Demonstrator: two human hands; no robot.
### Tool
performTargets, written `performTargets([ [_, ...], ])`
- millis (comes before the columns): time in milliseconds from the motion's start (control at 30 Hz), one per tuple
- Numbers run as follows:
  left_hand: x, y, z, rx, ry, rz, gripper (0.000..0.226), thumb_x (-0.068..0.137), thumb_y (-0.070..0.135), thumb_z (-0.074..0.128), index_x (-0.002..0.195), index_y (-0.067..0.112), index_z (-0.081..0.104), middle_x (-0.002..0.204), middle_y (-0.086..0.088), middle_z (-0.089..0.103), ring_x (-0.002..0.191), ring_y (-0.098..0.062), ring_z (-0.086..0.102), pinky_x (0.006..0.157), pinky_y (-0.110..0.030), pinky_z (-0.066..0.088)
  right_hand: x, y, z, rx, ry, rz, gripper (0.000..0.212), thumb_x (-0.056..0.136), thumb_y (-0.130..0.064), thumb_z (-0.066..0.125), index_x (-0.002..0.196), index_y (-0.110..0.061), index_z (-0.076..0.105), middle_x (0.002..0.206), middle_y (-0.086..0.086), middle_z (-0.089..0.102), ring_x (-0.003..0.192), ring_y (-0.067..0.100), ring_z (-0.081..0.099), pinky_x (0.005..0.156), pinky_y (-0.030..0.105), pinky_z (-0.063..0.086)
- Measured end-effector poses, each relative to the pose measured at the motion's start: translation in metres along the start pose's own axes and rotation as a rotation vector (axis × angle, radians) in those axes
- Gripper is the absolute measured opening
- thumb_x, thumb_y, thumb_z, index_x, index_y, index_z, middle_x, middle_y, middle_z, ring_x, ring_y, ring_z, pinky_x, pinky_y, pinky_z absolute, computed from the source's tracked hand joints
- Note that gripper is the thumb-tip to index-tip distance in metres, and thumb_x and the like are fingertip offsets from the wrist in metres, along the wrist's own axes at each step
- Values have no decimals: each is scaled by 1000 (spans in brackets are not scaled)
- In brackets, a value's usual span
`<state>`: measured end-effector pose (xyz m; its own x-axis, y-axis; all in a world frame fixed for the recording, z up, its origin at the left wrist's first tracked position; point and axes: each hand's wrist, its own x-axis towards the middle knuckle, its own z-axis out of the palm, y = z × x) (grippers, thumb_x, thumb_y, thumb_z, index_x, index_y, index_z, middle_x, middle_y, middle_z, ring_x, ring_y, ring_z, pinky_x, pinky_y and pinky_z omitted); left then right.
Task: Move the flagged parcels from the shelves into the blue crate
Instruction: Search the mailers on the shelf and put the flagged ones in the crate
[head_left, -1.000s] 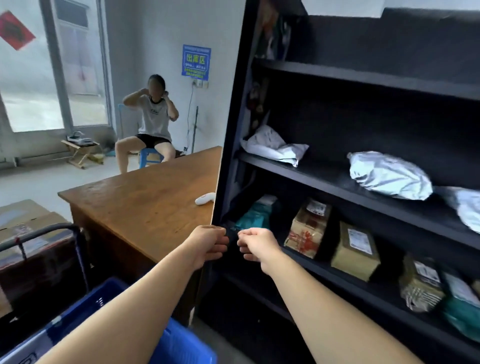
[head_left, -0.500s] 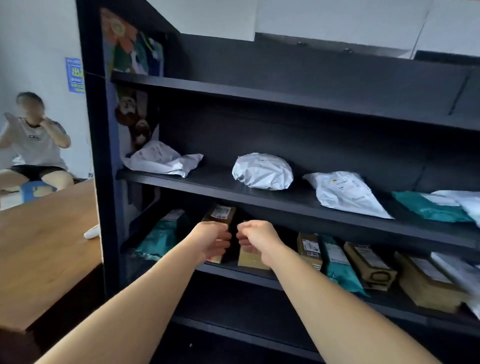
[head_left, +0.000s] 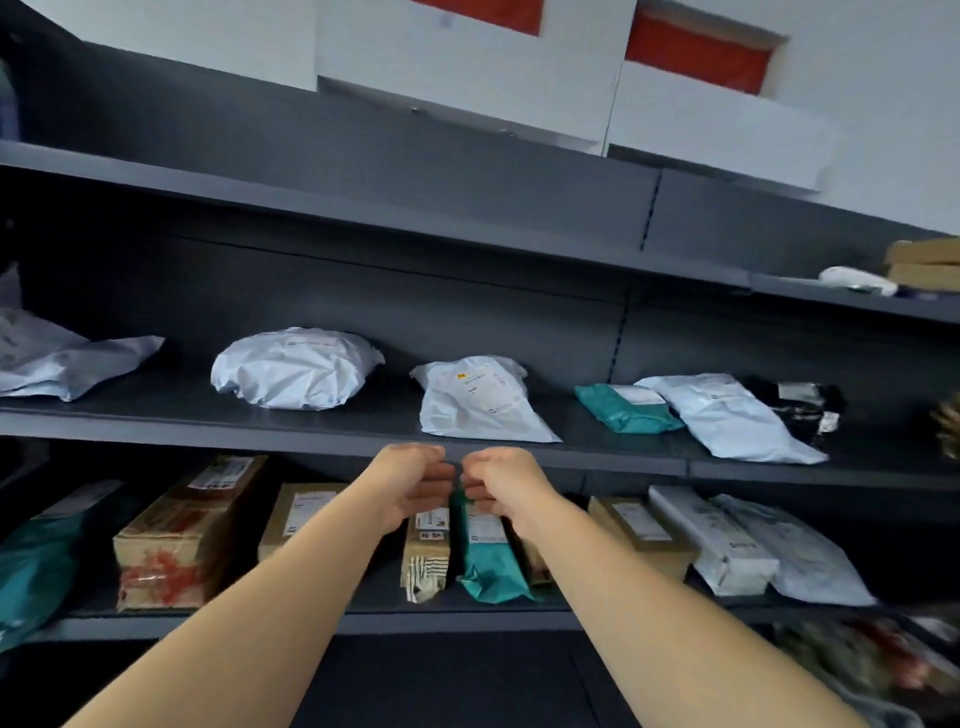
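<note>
My left hand (head_left: 415, 483) and my right hand (head_left: 501, 480) are held side by side as curled fists, empty, just in front of the middle shelf's edge (head_left: 208, 428). On that shelf lie a crumpled white bag (head_left: 296, 369), a white bag with a yellow sticker (head_left: 475, 400), a teal bag (head_left: 626, 410), another white bag (head_left: 727, 415) and a black parcel (head_left: 800, 402). Below my fists, the lower shelf holds a small printed box (head_left: 428, 551) and a teal bag (head_left: 488, 561). I cannot tell which parcels are flagged. The blue crate is out of view.
The lower shelf also carries a red-printed cardboard box (head_left: 182, 535), a plain box (head_left: 301, 519), a teal bag at far left (head_left: 36, 561) and white bags at right (head_left: 753, 545). The top shelf holds flat boxes at far right (head_left: 924, 265).
My view has swung right and upward, from the wooden table, seated person and blue crate to the shelf front. Both fists stayed together in front of me.
</note>
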<state>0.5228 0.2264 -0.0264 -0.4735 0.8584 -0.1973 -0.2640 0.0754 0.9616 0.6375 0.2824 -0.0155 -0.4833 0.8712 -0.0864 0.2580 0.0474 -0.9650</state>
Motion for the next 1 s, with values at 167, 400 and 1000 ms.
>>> performTargets([
  [167,26,-2,63,45,-85,-6,16,96,17,48,111,12,54,95,-8,63,92,-25,60,89,-39,46,16,9,-64,60,67,-2,11,91,-11,55,89,-15,65,83,10,64,77,23,58,78,35,52],
  [400,64,3,138,77,-178,3,26,96,16,48,121,9,53,110,-12,61,97,-27,58,89,-39,46,39,19,-136,107,156,22,10,92,-12,56,88,-16,65,92,11,64,88,23,60,78,32,54],
  [1000,236,31,294,79,-266,37,7,93,13,51,88,13,55,77,-5,55,62,-16,48,63,-28,45,187,14,-283,73,345,25,27,94,-7,52,119,2,60,117,26,65,114,39,60,107,52,38],
])
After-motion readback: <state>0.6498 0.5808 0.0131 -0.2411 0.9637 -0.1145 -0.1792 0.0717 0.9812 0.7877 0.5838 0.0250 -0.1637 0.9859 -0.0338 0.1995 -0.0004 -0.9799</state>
